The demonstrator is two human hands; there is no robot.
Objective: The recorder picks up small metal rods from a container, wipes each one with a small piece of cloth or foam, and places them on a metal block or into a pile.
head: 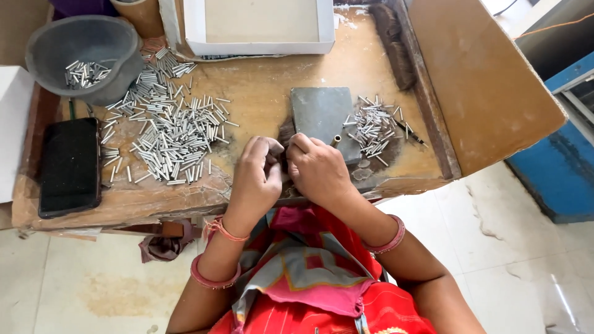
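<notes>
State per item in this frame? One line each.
Left hand: closed, fingers curled, contents hidden.
Right hand: pinching a small tube.
Grey bowl: upright, few tubes inside.
White box: open.
Phone: screen dark, lying flat.
Big tube pile: scattered loose.

Worn wooden workbench [272, 93] w/ cardboard side wall [482, 80] — pale tiled floor [526, 247], blue cabinet [557, 179] — daylight.
</notes>
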